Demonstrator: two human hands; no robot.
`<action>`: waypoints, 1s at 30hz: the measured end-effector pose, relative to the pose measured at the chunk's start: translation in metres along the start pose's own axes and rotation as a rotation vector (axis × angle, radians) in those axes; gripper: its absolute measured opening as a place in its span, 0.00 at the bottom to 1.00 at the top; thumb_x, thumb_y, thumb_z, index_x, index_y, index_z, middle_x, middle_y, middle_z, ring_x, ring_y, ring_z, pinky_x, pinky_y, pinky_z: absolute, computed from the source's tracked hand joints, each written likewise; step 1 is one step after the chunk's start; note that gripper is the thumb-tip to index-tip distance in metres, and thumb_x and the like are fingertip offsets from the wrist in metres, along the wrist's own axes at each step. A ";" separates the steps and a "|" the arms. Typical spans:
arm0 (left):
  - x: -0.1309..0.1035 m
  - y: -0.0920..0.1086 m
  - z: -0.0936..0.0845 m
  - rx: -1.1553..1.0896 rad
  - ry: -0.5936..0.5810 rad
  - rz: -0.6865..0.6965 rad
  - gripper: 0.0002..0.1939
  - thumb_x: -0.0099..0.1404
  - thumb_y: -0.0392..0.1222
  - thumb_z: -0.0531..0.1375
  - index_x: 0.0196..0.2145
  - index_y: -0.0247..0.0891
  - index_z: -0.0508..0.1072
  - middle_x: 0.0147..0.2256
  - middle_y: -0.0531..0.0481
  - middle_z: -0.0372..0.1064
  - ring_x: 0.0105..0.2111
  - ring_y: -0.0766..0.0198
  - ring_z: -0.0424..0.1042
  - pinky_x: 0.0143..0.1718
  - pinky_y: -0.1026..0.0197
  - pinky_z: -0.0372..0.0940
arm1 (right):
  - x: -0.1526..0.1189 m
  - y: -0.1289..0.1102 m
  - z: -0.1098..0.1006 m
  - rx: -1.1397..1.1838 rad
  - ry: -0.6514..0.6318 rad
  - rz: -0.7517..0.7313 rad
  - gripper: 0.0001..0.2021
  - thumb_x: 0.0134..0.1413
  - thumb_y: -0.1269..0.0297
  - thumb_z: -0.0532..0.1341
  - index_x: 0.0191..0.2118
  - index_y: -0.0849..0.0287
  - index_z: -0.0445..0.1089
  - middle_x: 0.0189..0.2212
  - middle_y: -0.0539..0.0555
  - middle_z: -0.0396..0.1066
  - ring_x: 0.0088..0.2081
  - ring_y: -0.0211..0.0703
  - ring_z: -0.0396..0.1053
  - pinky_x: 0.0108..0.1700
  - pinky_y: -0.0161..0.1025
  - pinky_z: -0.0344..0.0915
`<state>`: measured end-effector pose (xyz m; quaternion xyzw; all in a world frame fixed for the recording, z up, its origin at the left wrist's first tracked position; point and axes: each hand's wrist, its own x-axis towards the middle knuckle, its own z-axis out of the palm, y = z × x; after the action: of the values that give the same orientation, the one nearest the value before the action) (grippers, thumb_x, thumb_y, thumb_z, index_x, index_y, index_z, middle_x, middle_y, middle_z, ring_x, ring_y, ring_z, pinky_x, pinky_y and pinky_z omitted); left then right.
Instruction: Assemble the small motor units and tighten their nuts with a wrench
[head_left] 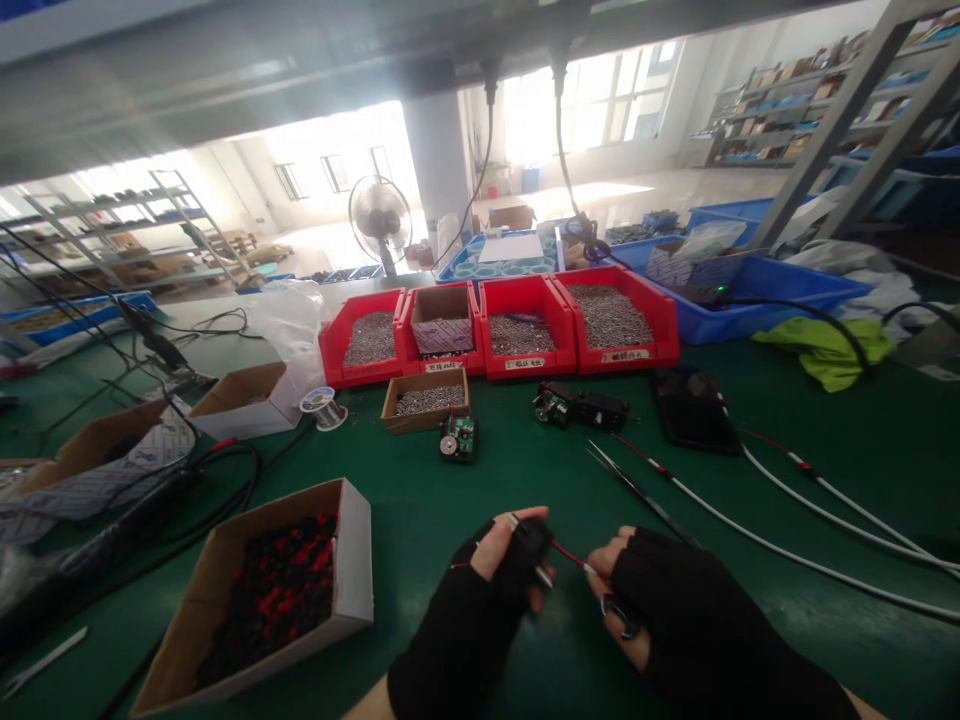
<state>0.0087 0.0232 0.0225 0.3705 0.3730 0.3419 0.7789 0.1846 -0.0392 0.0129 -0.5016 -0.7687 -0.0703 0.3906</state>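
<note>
My left hand (pixel 484 600), in a black fingerless glove, is closed on a small black part (pixel 534 538) with metal prongs; it is slightly blurred. A thin red wire (pixel 568 555) runs from that part to my right hand (pixel 664 590), whose fingertips pinch the wire's end. Something dark and shiny, ring-like (pixel 621 615), shows at my right fingers; I cannot make out its kind. Beyond my right hand lie tweezers (pixel 634 482) and a white cable (pixel 739 535) with a red wire end. A small black assembly with a green circuit board (pixel 459 440) sits farther back.
At the left stands a white carton (pixel 352 570) of black and red pieces. Several red bins (pixel 529 368) of small metal parts line the back, with a small cardboard box (pixel 426 410) before them. A solder spool (pixel 324 408), black assembly (pixel 592 408) and dark tablet-like device (pixel 694 410) lie around.
</note>
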 end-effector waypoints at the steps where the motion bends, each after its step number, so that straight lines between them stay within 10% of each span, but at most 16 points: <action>1: 0.001 -0.003 -0.002 0.033 -0.023 0.015 0.23 0.63 0.55 0.62 0.45 0.31 0.78 0.27 0.45 0.72 0.24 0.66 0.66 0.28 0.66 0.60 | 0.002 0.000 -0.002 0.005 -0.016 0.008 0.11 0.54 0.77 0.50 0.31 0.56 0.65 0.25 0.46 0.71 0.26 0.35 0.69 0.31 0.33 0.63; 9: -0.004 -0.015 -0.009 0.107 -0.204 0.071 0.25 0.57 0.57 0.68 0.43 0.35 0.75 0.38 0.43 0.71 0.39 0.57 0.69 0.45 0.57 0.62 | -0.002 0.000 0.004 0.041 -0.012 0.011 0.16 0.50 0.82 0.49 0.35 0.58 0.69 0.27 0.51 0.74 0.29 0.37 0.73 0.35 0.34 0.72; 16: -0.003 -0.014 -0.004 -0.100 -0.094 0.006 0.25 0.50 0.54 0.72 0.40 0.33 0.78 0.42 0.40 0.72 0.40 0.56 0.70 0.46 0.57 0.63 | -0.002 -0.007 0.007 0.717 -0.207 0.687 0.08 0.55 0.62 0.63 0.38 0.59 0.67 0.28 0.49 0.73 0.30 0.36 0.74 0.32 0.28 0.72; 30: -0.010 -0.012 -0.009 0.242 -0.107 0.140 0.30 0.54 0.61 0.69 0.46 0.35 0.74 0.32 0.47 0.71 0.29 0.64 0.68 0.32 0.64 0.62 | 0.004 0.001 -0.001 0.207 -0.124 0.199 0.11 0.59 0.74 0.53 0.29 0.59 0.70 0.23 0.50 0.70 0.24 0.35 0.68 0.26 0.31 0.66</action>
<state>-0.0008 0.0128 0.0116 0.5046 0.3428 0.3277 0.7215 0.1852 -0.0363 0.0161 -0.5359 -0.7408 0.0796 0.3971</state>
